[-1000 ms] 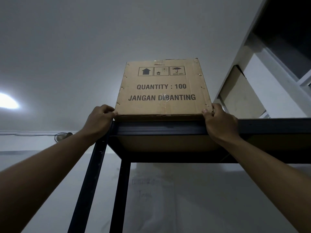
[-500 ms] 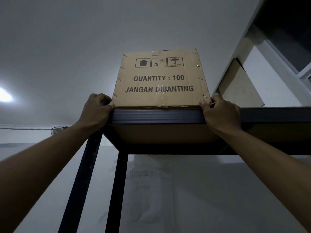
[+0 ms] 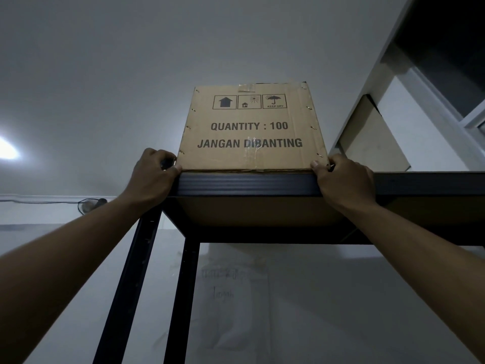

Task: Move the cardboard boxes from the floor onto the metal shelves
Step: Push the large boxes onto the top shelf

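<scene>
The left hand has its grip curled closed at the lower left corner of the cardboard box, thumb tip pressed to the box's front face just above the shelf's front edge, fingers wrapped round the corner out of sight. The right hand mirrors it at the lower right corner, thumb on the front face, fingers bent round the side. Whether either hand bears the box's weight or merely steadies it cannot be told.

Compared with a second ago, both hands hold the same corners, but the box's bottom edge now sits flush along the front rail of the top metal shelf, where earlier it seemed to hang slightly over that rail. The box stands upright, its printed face toward the person, arrows pointing up.

That suggests the box has been slid back until fully seated, so this one placement looks nearly complete. The likely remaining step is to let go and lower the arms; a last nudge may be wanted if the box is not square. A second pale box or board leans to the right behind the shelf, well apart from the hands.
</scene>
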